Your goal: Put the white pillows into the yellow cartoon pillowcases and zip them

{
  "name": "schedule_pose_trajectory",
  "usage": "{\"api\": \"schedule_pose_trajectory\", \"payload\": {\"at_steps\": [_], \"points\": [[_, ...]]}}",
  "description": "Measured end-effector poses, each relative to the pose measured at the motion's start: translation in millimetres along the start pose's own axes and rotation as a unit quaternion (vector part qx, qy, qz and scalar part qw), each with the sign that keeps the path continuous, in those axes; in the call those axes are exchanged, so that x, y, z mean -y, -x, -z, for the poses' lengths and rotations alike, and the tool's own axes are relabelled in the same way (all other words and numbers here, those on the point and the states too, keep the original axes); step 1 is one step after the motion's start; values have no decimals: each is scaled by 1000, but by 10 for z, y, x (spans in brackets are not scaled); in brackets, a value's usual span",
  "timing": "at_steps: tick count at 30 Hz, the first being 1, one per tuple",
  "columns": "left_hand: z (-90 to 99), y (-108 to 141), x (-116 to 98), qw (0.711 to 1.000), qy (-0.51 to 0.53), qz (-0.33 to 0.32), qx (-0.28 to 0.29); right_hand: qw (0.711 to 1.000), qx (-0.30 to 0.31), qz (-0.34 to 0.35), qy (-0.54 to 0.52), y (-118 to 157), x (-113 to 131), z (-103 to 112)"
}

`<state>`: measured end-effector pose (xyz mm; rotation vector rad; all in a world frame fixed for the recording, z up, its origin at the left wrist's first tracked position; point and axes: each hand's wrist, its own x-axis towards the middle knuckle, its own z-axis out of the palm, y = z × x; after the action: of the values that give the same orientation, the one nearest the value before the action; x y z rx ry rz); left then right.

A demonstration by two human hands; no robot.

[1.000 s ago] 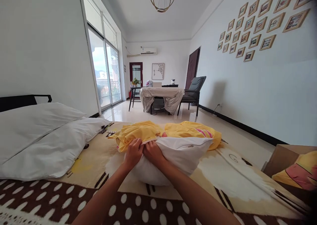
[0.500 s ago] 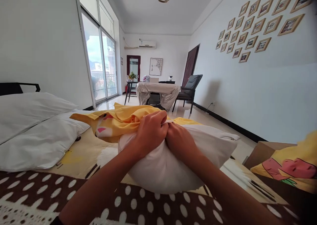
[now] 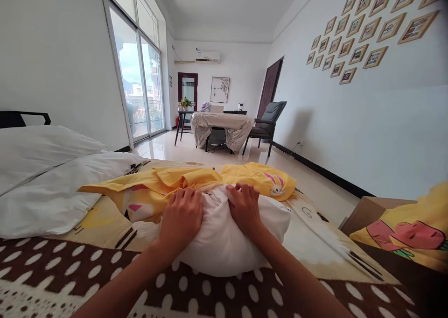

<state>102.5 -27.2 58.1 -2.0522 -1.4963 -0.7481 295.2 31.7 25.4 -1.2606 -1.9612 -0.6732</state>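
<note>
In the head view, a white cushion (image 3: 227, 243) lies on a patterned blanket (image 3: 336, 243), near the middle of its width, partly over the brown dotted band. The left hand (image 3: 182, 210) rests on the cushion's left part, fingers bent toward its far side, beside the gathered yellow cloth (image 3: 140, 192). The right hand (image 3: 244, 206) is bent over the top of the cushion, thumb side toward the left hand. Puckered white fabric lies between the two. The fingertips are partly hidden, so whether either hand pinches the fabric or only presses on it cannot be told.

The step in hand looks like working at the cushion's far edge. From this position, a next move would call for a sure fingertip hold on that edge, with the yellow folds kept apart from the white cover.

A rabbit-faced yellow portion (image 3: 262, 178) lies behind the cushion, toward the blanket's far edge. White bedding (image 3: 70, 178) covers the blanket's left side; a cardboard box (image 3: 373, 210) stands off its right edge, beside carrot-print fabric (image 3: 413, 234).
</note>
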Motion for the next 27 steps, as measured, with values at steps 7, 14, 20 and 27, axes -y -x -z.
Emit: {"api": "schedule_pose_trajectory", "payload": {"at_steps": [7, 14, 20, 27], "points": [[-310, -117, 45, 996, 49, 65, 31, 985, 120, 44, -118, 151, 51, 325], [-324, -204, 153, 983, 156, 97, 2, 974, 188, 108, -62, 351, 366, 591], [-175, -236, 295, 995, -51, 45, 73, 968, 210, 131, -39, 189, 476, 415], [-133, -245, 479, 984, -13, 129, 124, 964, 196, 181, -21, 56, 679, 292]]}}
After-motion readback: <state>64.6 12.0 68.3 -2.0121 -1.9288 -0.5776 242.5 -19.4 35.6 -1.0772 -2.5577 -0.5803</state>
